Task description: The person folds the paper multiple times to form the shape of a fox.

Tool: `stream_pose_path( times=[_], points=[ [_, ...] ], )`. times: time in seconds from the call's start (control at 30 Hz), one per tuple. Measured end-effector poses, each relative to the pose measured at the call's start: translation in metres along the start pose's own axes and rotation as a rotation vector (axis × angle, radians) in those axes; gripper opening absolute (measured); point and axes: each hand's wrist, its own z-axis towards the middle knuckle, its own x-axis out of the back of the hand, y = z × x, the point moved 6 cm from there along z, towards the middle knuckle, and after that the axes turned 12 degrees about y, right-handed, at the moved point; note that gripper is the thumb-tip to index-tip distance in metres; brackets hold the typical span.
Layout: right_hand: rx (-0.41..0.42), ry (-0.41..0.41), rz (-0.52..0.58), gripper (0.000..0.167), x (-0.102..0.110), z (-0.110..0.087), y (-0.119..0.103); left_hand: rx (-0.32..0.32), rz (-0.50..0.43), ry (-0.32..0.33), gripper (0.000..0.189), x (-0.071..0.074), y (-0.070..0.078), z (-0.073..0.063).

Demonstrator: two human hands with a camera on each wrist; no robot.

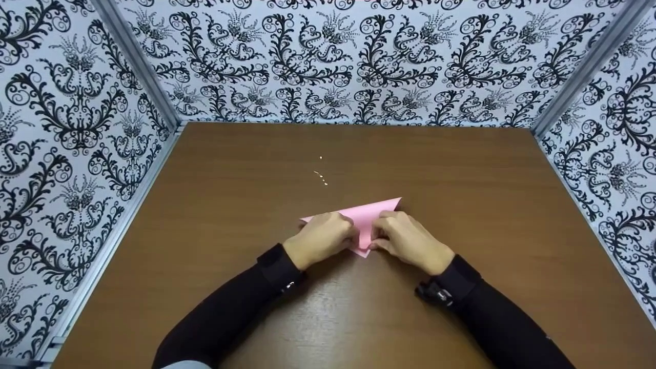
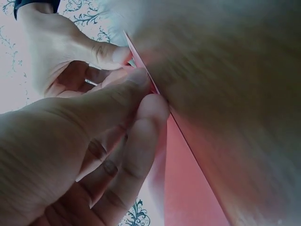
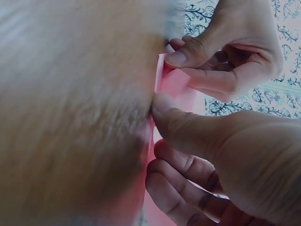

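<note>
A folded piece of pink paper point(image 1: 367, 212) lies near the middle of the table, its long straight edge toward the back and a pointed corner toward the person. The left hand point(image 1: 323, 236) pinches its near left edge, with thumb and forefinger meeting on the paper in the left wrist view. Close beside it, the right hand point(image 1: 410, 241) pinches the near right edge. In the right wrist view a small folded flap point(image 3: 175, 82) stands between the two thumbs. The hands cover much of the paper's sides.
The brown wooden table point(image 1: 230, 169) runs back to walls covered in black-and-white patterned paper point(image 1: 318, 61). Tiny pale specks point(image 1: 321, 177) show on the tabletop behind the paper. Grey metal posts point(image 1: 138, 61) stand at the back corners.
</note>
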Motion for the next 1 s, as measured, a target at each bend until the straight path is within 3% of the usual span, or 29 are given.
stream_pose_path(
  times=[0.37,0.77,1.0],
  points=[
    [-0.010,-0.022,0.030,0.008,0.0033,0.0034,-0.0039,-0.059,0.041,-0.012,0.014,0.0007,0.0030,0.0007],
    [0.017,-0.022,0.066,0.005,-0.0049,0.0021,-0.0041,-0.088,0.041,-0.017,0.009,-0.0011,0.0035,-0.0011],
    [0.004,-0.039,0.079,0.006,-0.0061,0.0023,-0.0032,-0.144,0.114,0.014,0.012,0.0020,0.0064,-0.0018]
  ],
)
